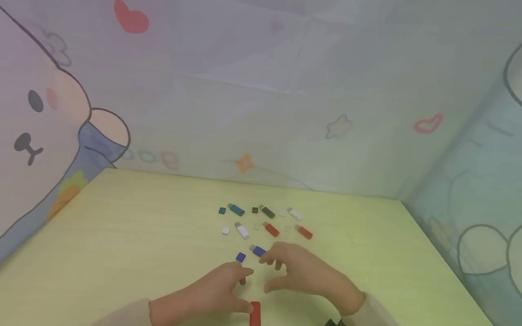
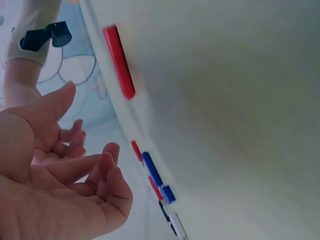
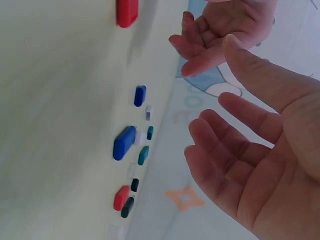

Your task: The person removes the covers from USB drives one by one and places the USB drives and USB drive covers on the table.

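My left hand [image 1: 216, 290] hovers over the near part of the table, fingers loosely bent and holding nothing. Its thumb tip overlaps a long red stick [image 1: 255, 313] in the head view, but the left wrist view shows the red stick [image 2: 119, 61] lying apart from the hand. Opposite, my right hand [image 1: 303, 274] is also raised, thumb and fingers spread around air. Just beyond its fingertips lies a blue USB stick [image 1: 258, 251], its metal plug bare and its far end partly hidden by the hand. A blue cap [image 1: 240, 257] rests to the left of that stick.
Farther back lie several uncapped USB sticks with caps beside them: a teal stick [image 1: 236, 209], a black stick [image 1: 267, 211], white sticks [image 1: 242, 230] and red sticks [image 1: 271, 229]. A printed cloth [image 1: 261, 113] stands behind the yellowish table [image 1: 122, 235].
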`<move>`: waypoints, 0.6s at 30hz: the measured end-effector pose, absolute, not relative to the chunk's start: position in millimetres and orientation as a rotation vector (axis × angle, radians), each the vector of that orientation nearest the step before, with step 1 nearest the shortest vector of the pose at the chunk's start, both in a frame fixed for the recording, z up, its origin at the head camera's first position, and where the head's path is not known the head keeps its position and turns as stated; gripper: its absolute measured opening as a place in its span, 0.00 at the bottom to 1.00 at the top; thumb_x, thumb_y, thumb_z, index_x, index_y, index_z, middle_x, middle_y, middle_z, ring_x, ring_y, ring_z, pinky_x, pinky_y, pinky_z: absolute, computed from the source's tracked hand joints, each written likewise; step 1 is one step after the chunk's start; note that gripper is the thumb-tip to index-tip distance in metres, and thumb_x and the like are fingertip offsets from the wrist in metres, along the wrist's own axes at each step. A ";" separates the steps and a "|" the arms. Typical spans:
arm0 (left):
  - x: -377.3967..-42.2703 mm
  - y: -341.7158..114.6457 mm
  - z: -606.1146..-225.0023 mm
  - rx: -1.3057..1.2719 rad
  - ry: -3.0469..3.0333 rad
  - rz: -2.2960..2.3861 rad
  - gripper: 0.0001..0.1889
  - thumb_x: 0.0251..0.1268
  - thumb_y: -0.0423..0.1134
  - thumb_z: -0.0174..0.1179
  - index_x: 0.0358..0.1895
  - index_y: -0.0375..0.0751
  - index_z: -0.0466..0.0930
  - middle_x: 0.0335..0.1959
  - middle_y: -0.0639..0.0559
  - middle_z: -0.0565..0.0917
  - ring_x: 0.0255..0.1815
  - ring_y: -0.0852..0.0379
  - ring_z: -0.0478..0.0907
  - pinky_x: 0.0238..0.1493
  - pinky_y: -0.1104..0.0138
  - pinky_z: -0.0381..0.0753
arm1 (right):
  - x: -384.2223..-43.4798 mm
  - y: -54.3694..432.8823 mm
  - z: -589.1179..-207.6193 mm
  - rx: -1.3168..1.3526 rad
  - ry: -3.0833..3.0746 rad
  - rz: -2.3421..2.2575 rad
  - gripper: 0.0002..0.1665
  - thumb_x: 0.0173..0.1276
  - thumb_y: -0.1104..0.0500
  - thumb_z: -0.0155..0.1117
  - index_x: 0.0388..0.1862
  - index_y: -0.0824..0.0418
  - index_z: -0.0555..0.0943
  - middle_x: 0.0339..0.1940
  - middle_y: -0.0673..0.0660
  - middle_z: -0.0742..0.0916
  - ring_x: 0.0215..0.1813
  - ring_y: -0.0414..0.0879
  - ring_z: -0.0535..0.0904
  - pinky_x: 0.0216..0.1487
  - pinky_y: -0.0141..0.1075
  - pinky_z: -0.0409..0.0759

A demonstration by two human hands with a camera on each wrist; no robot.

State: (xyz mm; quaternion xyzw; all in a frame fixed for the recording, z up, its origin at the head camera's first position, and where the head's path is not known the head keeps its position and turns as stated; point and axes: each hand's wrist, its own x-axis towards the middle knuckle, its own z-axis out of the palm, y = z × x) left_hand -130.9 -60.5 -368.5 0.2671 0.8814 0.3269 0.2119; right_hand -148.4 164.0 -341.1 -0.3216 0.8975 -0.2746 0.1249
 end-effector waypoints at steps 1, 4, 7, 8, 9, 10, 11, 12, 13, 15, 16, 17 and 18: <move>-127.3 -60.2 -368.9 0.713 2.437 0.918 0.35 0.50 0.45 0.73 0.60 0.29 0.73 0.38 0.52 0.78 0.38 0.57 0.73 0.41 0.65 0.76 | -147.5 163.7 -343.0 -0.944 2.607 -0.796 0.25 0.54 0.50 0.76 0.50 0.57 0.81 0.43 0.48 0.83 0.42 0.38 0.77 0.41 0.30 0.76; -119.8 -59.4 -373.1 0.642 2.414 0.934 0.34 0.50 0.44 0.73 0.59 0.29 0.74 0.36 0.53 0.78 0.36 0.59 0.73 0.41 0.65 0.75 | -145.4 162.1 -348.2 -0.963 2.577 -0.790 0.25 0.54 0.50 0.76 0.50 0.55 0.82 0.42 0.46 0.83 0.42 0.37 0.77 0.40 0.30 0.76; -117.9 -59.5 -384.4 0.599 2.392 0.945 0.34 0.49 0.44 0.73 0.58 0.29 0.75 0.35 0.54 0.78 0.36 0.59 0.73 0.43 0.63 0.76 | -144.0 159.5 -352.5 -0.997 2.535 -0.775 0.24 0.53 0.50 0.76 0.50 0.53 0.83 0.42 0.44 0.83 0.42 0.36 0.77 0.40 0.29 0.76; -118.9 -59.5 -390.8 0.594 2.386 0.945 0.34 0.49 0.44 0.73 0.58 0.29 0.75 0.35 0.54 0.78 0.36 0.58 0.73 0.44 0.63 0.76 | -143.6 158.7 -353.8 -1.012 2.519 -0.767 0.24 0.53 0.50 0.76 0.50 0.53 0.83 0.42 0.43 0.83 0.41 0.35 0.77 0.41 0.28 0.76; -120.3 -59.5 -398.3 0.585 2.370 0.956 0.33 0.49 0.45 0.73 0.58 0.30 0.75 0.35 0.54 0.78 0.36 0.58 0.73 0.44 0.62 0.77 | -143.3 157.8 -355.1 -1.026 2.502 -0.760 0.23 0.53 0.51 0.76 0.49 0.52 0.84 0.42 0.43 0.83 0.41 0.35 0.77 0.41 0.28 0.76; -122.7 -60.1 -407.7 0.573 2.350 0.970 0.33 0.49 0.46 0.74 0.58 0.31 0.76 0.34 0.55 0.78 0.36 0.58 0.73 0.43 0.62 0.77 | -142.8 156.9 -356.5 -1.040 2.484 -0.754 0.23 0.53 0.52 0.76 0.49 0.52 0.84 0.42 0.42 0.83 0.41 0.34 0.77 0.41 0.27 0.76; -125.1 -60.7 -417.8 0.556 2.328 0.983 0.34 0.48 0.48 0.74 0.57 0.34 0.76 0.33 0.56 0.78 0.35 0.59 0.73 0.42 0.63 0.77 | -142.5 156.0 -357.9 -1.055 2.471 -0.748 0.22 0.54 0.53 0.76 0.49 0.52 0.84 0.42 0.42 0.83 0.41 0.33 0.77 0.41 0.27 0.76; -127.7 -61.1 -428.0 0.532 2.301 0.999 0.34 0.48 0.50 0.74 0.57 0.35 0.77 0.33 0.57 0.78 0.34 0.59 0.74 0.42 0.63 0.78 | -142.2 155.4 -359.1 -1.066 2.455 -0.747 0.21 0.54 0.54 0.76 0.49 0.52 0.85 0.41 0.42 0.83 0.41 0.33 0.77 0.42 0.27 0.76; -129.9 -61.6 -437.0 0.527 2.284 1.007 0.34 0.47 0.52 0.74 0.57 0.37 0.78 0.32 0.58 0.78 0.34 0.59 0.74 0.41 0.63 0.78 | -141.9 154.8 -360.6 -1.080 2.440 -0.744 0.21 0.54 0.54 0.76 0.48 0.52 0.85 0.41 0.41 0.83 0.41 0.33 0.76 0.42 0.26 0.76; -131.8 -62.1 -448.7 0.504 2.251 1.031 0.33 0.46 0.54 0.74 0.56 0.40 0.79 0.31 0.59 0.78 0.33 0.60 0.74 0.39 0.65 0.77 | -141.7 154.0 -363.8 -1.103 2.417 -0.742 0.20 0.55 0.56 0.76 0.48 0.51 0.85 0.40 0.40 0.83 0.41 0.32 0.76 0.43 0.26 0.76; -131.5 -62.1 -449.3 0.510 2.255 1.023 0.33 0.46 0.54 0.74 0.55 0.40 0.80 0.31 0.59 0.78 0.32 0.61 0.73 0.39 0.66 0.77 | -141.6 153.8 -365.5 -1.110 2.403 -0.744 0.19 0.55 0.57 0.75 0.48 0.51 0.85 0.40 0.40 0.82 0.41 0.31 0.76 0.44 0.26 0.76; -129.9 -61.6 -446.6 0.525 2.263 1.015 0.31 0.47 0.53 0.74 0.54 0.39 0.81 0.30 0.59 0.77 0.31 0.61 0.73 0.39 0.66 0.76 | -141.6 153.7 -367.2 -1.128 2.394 -0.742 0.19 0.55 0.57 0.75 0.48 0.51 0.85 0.40 0.40 0.82 0.41 0.31 0.75 0.44 0.26 0.75; -127.3 -61.0 -441.6 0.561 2.281 1.007 0.29 0.48 0.51 0.74 0.52 0.38 0.81 0.30 0.58 0.77 0.31 0.61 0.73 0.38 0.66 0.76 | -141.5 153.6 -368.7 -1.141 2.384 -0.740 0.19 0.55 0.58 0.75 0.48 0.50 0.85 0.40 0.40 0.82 0.41 0.31 0.75 0.44 0.25 0.75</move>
